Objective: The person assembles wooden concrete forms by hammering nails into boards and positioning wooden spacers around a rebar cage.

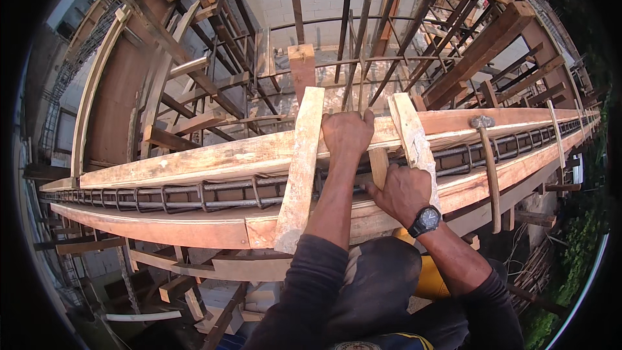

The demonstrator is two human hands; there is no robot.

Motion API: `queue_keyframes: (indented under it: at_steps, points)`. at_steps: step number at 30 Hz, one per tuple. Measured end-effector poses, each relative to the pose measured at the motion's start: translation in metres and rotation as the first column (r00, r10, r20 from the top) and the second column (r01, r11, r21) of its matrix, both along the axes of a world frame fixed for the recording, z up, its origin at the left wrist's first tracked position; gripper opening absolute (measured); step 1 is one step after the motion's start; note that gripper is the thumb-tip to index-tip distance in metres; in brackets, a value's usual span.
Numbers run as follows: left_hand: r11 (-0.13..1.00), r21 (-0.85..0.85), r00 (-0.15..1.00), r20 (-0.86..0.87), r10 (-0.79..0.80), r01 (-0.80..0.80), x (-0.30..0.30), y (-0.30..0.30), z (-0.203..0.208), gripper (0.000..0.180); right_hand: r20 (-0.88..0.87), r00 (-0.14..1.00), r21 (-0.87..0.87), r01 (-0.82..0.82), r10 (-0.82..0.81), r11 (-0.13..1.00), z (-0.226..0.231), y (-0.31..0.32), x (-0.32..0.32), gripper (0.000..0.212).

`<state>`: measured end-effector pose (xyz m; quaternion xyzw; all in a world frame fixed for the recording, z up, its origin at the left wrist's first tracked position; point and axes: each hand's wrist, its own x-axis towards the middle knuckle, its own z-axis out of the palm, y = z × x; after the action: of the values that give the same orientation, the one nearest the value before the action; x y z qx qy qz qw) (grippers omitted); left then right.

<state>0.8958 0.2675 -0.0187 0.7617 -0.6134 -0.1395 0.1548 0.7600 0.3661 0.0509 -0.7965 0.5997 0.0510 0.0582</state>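
My left hand (348,133) is closed over the top edge of the far formwork plank (233,157). Nearer to me, my right hand (403,193), with a black watch at its wrist, is closed around a short wooden piece (379,166); its lower part is hidden by the fingers. A pale wooden crosspiece (301,162) lies across the beam form left of my hands. Another crosspiece (411,131) lies just right of them. A steel rebar cage (162,198) runs between the far plank and the near plank (181,228).
A hammer (481,122) rests across the form at the right, handle toward me. Another thin wooden strip (556,133) crosses farther right. Beyond are several upright props, braces and a thick timber (486,55). Green plants (576,266) grow below right. Scaffold timbers lie beneath me.
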Motion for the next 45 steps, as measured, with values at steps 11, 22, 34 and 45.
queue_keyframes:
  at_steps: [11,22,34,45]
  points:
    - [0.997,0.013,0.991,-0.110,-0.071,0.073,-0.031,-0.007,0.008,0.059,0.853,0.489,0.032,0.301,-0.183,0.953,0.153,-0.006,-0.074,0.042]
    - [0.999,-0.011,0.998,-0.020,-0.052,0.052,-0.019,-0.006,0.004,0.062,0.211,0.970,0.063,0.110,-0.121,0.992,0.017,0.001,-0.042,0.051]
    - [0.999,-0.040,0.999,-0.017,-0.037,0.037,-0.006,0.008,-0.011,0.060,0.135,0.990,0.152,0.012,-0.033,0.988,0.009,-0.001,-0.019,0.049]
    - [0.996,0.066,0.997,-0.051,-0.054,0.057,-0.002,0.004,-0.001,0.060,0.112,0.994,0.188,-0.004,-0.018,0.982,-0.008,-0.009,-0.020,0.048]
